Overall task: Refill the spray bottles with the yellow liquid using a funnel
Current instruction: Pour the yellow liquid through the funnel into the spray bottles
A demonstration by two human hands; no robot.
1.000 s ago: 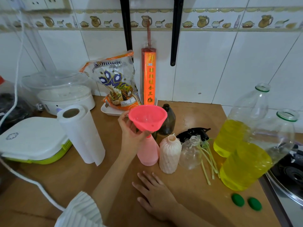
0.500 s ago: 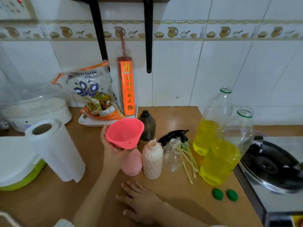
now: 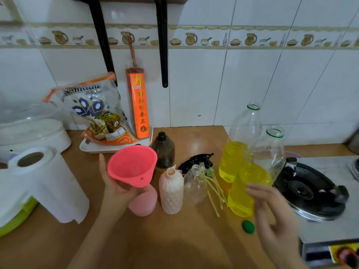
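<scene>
The left hand (image 3: pixel 118 188) kept its grip clamped around the cone of the pink plastic funnel (image 3: pixel 133 166), held tilted directly above the squat pink plastic spray bottle (image 3: pixel 143 201) on the brown wooden tabletop (image 3: pixel 174 239). The right hand (image 3: pixel 272 212) hovered with fingers apart, gripping nothing, just in front of the nearer clear plastic bottle of yellow liquid (image 3: pixel 250 183).

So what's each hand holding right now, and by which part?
The left hand holds the pink funnel from underneath, at the lower cone near the spout, over the pink bottle. The right hand is open, holding nothing, near the front yellow-liquid bottle.
</scene>
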